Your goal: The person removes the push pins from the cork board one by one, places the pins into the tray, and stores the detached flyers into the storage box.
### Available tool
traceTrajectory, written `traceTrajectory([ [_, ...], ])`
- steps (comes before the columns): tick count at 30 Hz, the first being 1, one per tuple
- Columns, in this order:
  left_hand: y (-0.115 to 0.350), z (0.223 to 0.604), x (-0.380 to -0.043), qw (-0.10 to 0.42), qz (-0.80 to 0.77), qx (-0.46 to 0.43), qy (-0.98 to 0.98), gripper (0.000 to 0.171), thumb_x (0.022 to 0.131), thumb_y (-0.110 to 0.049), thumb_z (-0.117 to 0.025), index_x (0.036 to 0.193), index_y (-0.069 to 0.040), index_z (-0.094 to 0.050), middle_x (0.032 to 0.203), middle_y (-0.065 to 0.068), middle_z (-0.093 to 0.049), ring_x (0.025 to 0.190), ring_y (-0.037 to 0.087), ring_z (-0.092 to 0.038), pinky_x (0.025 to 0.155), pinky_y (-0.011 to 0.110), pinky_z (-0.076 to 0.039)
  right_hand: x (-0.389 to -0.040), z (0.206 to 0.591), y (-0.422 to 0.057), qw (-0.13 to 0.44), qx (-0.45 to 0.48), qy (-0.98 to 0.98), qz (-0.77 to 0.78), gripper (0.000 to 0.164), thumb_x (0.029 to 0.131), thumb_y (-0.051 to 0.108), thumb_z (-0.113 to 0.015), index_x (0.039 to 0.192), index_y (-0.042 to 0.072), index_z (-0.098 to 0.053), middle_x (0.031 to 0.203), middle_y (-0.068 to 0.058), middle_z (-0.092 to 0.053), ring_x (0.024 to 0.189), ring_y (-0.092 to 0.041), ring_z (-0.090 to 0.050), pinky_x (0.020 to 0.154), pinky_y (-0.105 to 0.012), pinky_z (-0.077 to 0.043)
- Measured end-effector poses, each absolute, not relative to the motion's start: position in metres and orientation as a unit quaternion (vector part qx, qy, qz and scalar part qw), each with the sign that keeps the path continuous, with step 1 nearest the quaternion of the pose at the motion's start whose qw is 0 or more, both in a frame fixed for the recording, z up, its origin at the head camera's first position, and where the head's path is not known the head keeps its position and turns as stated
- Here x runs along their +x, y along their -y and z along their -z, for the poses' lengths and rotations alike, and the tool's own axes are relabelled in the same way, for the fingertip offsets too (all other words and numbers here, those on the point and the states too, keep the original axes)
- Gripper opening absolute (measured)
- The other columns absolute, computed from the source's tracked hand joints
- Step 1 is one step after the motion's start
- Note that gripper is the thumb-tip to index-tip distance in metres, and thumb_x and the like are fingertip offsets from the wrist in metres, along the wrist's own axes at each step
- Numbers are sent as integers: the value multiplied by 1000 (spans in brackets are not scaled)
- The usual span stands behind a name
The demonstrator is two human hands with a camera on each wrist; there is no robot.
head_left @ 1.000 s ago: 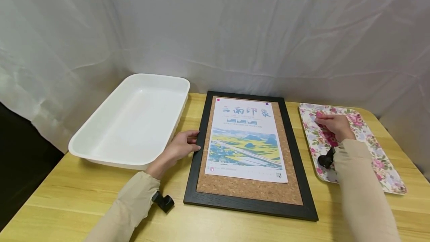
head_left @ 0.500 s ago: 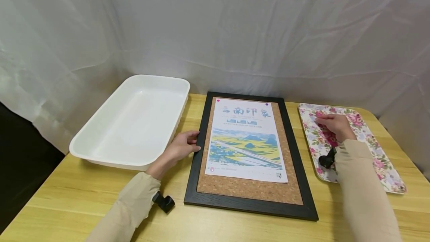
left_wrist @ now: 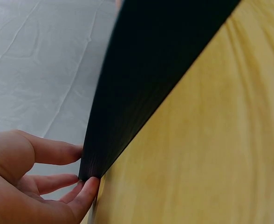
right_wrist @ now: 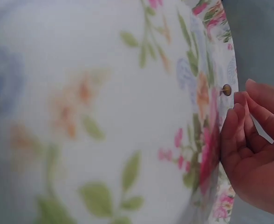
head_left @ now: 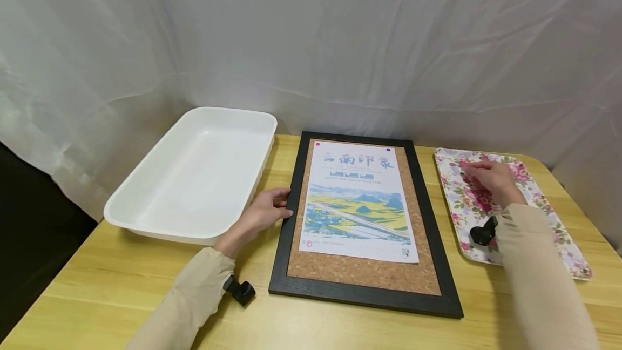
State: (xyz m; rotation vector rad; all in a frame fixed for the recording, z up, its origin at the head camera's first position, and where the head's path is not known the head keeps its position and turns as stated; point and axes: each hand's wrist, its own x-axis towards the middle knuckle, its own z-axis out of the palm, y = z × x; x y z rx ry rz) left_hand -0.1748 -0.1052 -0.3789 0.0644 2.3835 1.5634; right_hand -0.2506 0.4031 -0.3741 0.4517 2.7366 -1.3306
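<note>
My left hand [head_left: 266, 212] touches the left edge of a black-framed cork board [head_left: 362, 280] with fingertips and thumb, its fingers fairly straight. In the left wrist view the fingertips lie against the dark frame [left_wrist: 141, 60]. A printed landscape poster [head_left: 357, 215] lies on the cork with a red pin [head_left: 318, 144] and a dark purple pin [head_left: 388, 149] at its top corners and a pink pin [head_left: 309, 243] at lower left. My right hand [head_left: 497, 180] is low over a floral tray [head_left: 459, 231]. There, a brass-headed thumbtack [right_wrist: 226, 89] is right by its loosely bent fingertips.
A deep white basin [head_left: 194, 177] stands left of the board, close beside my left hand. The wooden table [head_left: 121, 280] carries everything. Behind hangs a pale grey cloth [head_left: 340, 58]. Small black cameras are strapped to both wrists.
My right hand has shifted slightly to the right over the tray, and its fingers have loosened from a tighter bend. My left hand stays at the frame's edge.
</note>
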Motion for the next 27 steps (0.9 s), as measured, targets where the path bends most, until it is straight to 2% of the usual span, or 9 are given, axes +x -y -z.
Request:
traceTrajectory([
  [8,105,377,-174,140,-537,25,-831,57,91,5,-61,144,5,-40,136,22,-50,119,33,-50,90,40,-48,-248,359,-393,46,103,-891,439,55,97,41,-56,128,-4,-53,114,-15,-58,87,-16,-60,71,-30,-54],
  [11,105,377,-174,140,-537,24,-832,57,91,5,-61,144,5,-40,136,21,-50,119,33,-50,90,40,-48,-251,354,-384,47,86,-888,450,51,94,41,-61,123,-2,-57,112,-15,-60,86,-16,-61,73,-32,-54],
  [15,104,377,-174,142,-536,24,-832,57,91,5,-61,144,4,-40,136,21,-50,120,33,-50,90,40,-48,-251,346,-363,62,41,-894,443,54,95,39,-61,127,-4,-55,114,-17,-59,91,-18,-59,80,-34,-52],
  [18,104,378,-174,143,-537,23,-831,58,91,5,-61,145,4,-39,136,21,-49,120,33,-49,91,40,-47,-248,340,-343,78,-6,-900,430,57,98,36,-56,133,-8,-47,122,-22,-53,101,-25,-56,86,-38,-51],
  [22,104,378,-175,142,-536,22,-832,58,91,5,-61,145,4,-40,137,21,-49,120,33,-49,91,40,-47,-243,336,-312,96,-33,-906,411,55,100,34,-54,135,-7,-46,128,-25,-50,111,-35,-52,91,-43,-48],
  [27,105,378,-175,142,-537,23,-831,58,91,5,-61,145,4,-39,136,21,-49,120,33,-50,91,41,-47,-236,337,-276,115,-55,-906,403,48,100,29,-55,132,-6,-52,126,-26,-54,109,-36,-54,90,-46,-48],
])
